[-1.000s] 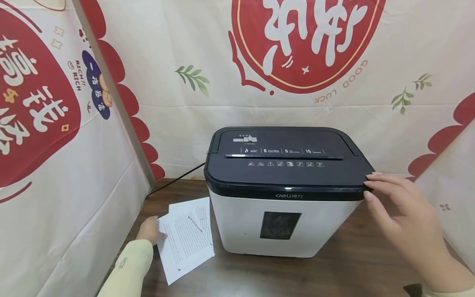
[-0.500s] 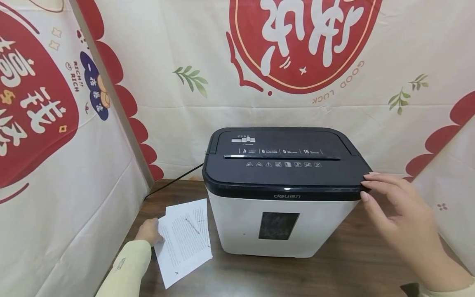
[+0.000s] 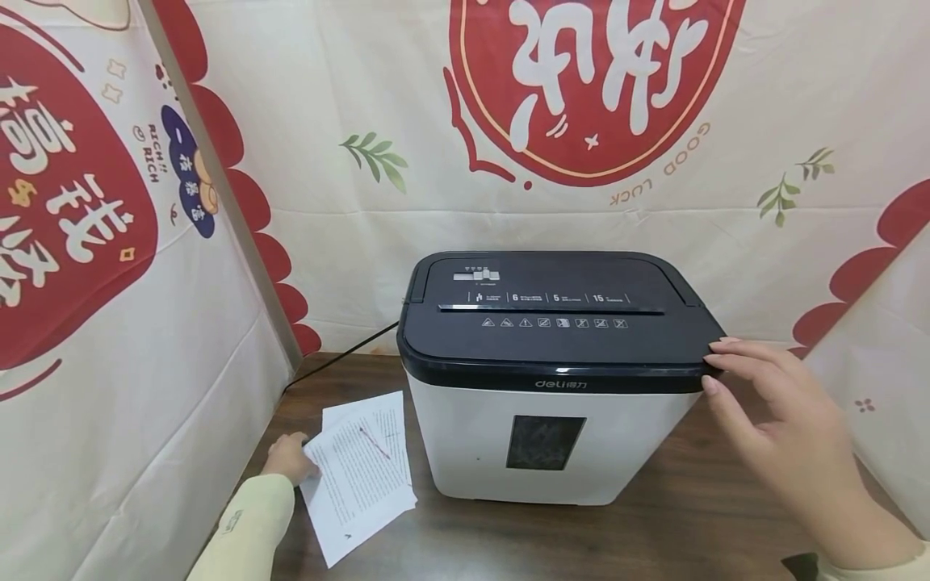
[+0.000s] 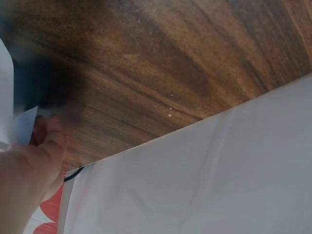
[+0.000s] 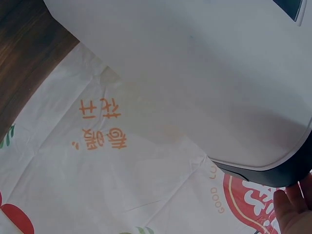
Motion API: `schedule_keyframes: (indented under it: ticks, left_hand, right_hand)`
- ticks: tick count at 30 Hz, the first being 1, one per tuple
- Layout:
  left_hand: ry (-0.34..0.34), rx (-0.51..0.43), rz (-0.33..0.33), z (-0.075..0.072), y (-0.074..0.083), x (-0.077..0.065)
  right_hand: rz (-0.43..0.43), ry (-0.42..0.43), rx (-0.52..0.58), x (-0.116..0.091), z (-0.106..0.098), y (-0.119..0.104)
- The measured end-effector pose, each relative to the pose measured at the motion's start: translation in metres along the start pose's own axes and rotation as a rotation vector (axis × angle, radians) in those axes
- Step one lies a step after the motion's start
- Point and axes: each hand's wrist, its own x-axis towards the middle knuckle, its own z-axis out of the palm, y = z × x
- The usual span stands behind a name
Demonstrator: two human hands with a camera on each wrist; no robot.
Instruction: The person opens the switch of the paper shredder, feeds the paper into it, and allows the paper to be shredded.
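Observation:
My left hand [image 3: 289, 458] pinches printed paper sheets [image 3: 356, 476] by their left edge, low on the left side of the shredder. One sheet shows a red pen stroke, and another sticks out behind it. The left wrist view catches the thumb and fingers [image 4: 51, 134] at a paper edge. A paper shredder [image 3: 559, 444] with a white bin and black top stands upright in the middle, its narrow feed slot [image 3: 552, 309] across the lid. My right hand [image 3: 792, 436] touches the front right corner of the black top with its fingertips, the fingers loosely extended.
A black cord [image 3: 341, 355] runs from behind the shredder to the left wall. Printed cloth walls [image 3: 349, 266] stand at the back and both sides of the brown wood-grain table [image 3: 697, 532]. The bin has a dark window [image 3: 546, 442] in front.
The left hand and the sheets have shifted very slightly toward the person. The right hand stays at the shredder's corner.

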Motion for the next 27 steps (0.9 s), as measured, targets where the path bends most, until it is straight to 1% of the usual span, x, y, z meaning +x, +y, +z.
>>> schedule_keyframes:
  ticks: [5, 12, 18, 27]
  left_hand:
    - [0.019, -0.065, 0.007, -0.001, -0.007, -0.003]
    - [0.023, -0.165, 0.058, -0.005, -0.014, -0.004]
    - [0.029, -0.219, 0.052, -0.012, -0.012, -0.009]
    - [0.035, -0.278, 0.043, -0.019, -0.007, -0.022]
  right_hand:
    - [0.011, -0.009, 0.001, 0.0, -0.001, -0.002]
    - [0.011, -0.008, 0.009, 0.0, -0.001, -0.003]
    - [0.008, -0.007, 0.016, 0.0, -0.002, -0.003]
    - [0.033, -0.051, -0.012, 0.002, -0.004, -0.007]
